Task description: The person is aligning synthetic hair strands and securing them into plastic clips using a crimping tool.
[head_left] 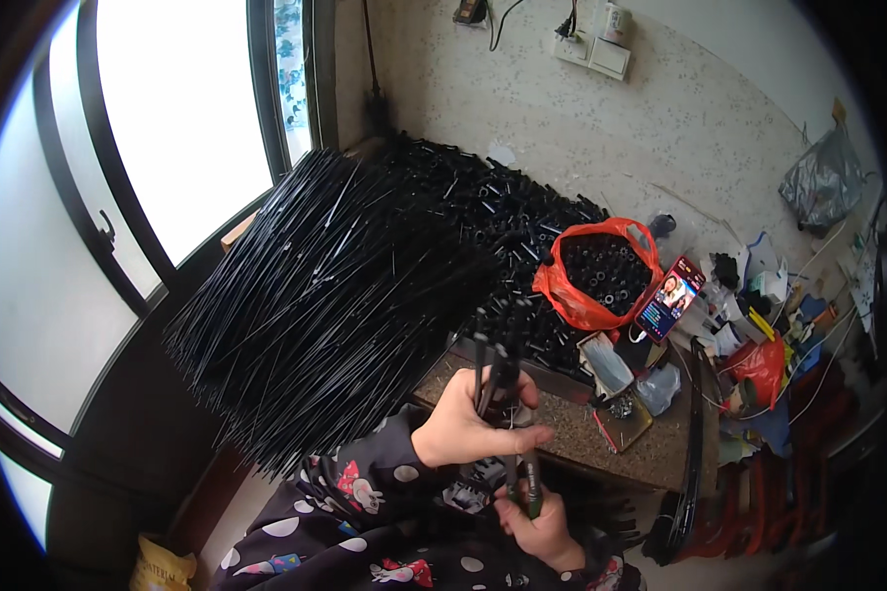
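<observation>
My left hand [468, 424] is closed round a few black tubular pieces [503, 372] that stand up out of its fingers, a little blurred. Below it, my right hand [542, 527] grips the dark green handles of a pair of pliers [533, 478]. The pliers' metal head reaches up to the left hand's thumb, and its jaws are partly hidden there. Just beyond the hands, short black tubes [552, 340] lie heaped on the table. A large sheaf of long thin black rods [315, 305] spreads to the left of my left hand.
A red plastic bag [574, 307] of small black round parts stands beyond the hands, with a lit phone [670, 298] beside it. Nearer are a clear plastic box [606, 364] and the speckled table edge [650, 463]. Clutter fills the right side; a window [177, 118] is at left.
</observation>
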`<state>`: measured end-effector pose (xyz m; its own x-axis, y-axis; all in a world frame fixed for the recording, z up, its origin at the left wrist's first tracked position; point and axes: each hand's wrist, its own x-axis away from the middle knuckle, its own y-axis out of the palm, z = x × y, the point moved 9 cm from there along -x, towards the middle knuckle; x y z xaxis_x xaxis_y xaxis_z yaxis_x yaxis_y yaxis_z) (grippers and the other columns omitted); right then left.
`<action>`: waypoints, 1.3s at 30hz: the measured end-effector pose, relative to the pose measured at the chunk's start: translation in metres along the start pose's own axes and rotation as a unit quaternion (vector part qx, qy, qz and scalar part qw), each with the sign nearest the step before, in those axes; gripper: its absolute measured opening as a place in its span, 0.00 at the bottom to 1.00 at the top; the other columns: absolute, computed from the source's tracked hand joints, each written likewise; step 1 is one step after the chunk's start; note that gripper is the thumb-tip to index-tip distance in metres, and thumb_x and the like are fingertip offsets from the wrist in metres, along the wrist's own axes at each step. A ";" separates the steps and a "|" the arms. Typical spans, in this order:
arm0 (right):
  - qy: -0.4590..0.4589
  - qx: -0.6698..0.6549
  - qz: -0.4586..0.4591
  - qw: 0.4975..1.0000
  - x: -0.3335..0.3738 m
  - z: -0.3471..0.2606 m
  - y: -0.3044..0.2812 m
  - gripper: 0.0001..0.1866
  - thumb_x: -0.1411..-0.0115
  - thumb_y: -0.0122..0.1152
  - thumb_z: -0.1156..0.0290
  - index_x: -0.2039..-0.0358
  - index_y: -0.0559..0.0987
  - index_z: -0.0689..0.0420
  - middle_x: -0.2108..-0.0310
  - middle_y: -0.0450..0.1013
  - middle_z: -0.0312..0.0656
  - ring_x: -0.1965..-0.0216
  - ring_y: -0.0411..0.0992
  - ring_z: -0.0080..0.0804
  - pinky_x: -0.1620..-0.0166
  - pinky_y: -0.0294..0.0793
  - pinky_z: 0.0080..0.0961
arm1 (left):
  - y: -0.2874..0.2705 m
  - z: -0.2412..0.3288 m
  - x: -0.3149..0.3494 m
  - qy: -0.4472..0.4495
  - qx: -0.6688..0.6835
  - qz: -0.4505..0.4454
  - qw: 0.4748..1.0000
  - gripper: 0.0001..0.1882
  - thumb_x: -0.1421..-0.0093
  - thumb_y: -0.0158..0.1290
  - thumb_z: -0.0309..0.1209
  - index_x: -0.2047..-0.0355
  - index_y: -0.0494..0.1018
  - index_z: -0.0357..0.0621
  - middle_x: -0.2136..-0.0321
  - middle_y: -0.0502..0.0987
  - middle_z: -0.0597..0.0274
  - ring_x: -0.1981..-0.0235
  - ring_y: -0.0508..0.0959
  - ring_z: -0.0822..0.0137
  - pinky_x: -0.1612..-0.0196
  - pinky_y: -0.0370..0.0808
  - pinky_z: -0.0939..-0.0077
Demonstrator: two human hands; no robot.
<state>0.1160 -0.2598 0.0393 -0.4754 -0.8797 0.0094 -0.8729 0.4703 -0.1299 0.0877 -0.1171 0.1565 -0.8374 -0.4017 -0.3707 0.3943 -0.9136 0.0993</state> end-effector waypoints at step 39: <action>-0.344 0.374 -0.015 0.861 0.021 -0.128 -0.038 0.15 0.65 0.64 0.80 0.72 0.76 0.65 0.63 0.71 0.38 0.64 0.67 0.41 0.62 0.69 0.31 | -0.003 -0.038 0.015 0.032 0.200 -0.096 0.974 0.28 0.49 0.56 0.52 0.64 0.65 0.37 0.74 0.68 0.65 0.81 0.68 0.75 0.77 0.67 0.83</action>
<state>0.1249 -0.2868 0.1714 -0.0527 -0.8449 -0.5322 -0.4461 0.4968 -0.7444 0.0878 -0.1177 0.1155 -0.8506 -0.2273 -0.4742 0.0420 -0.9282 0.3697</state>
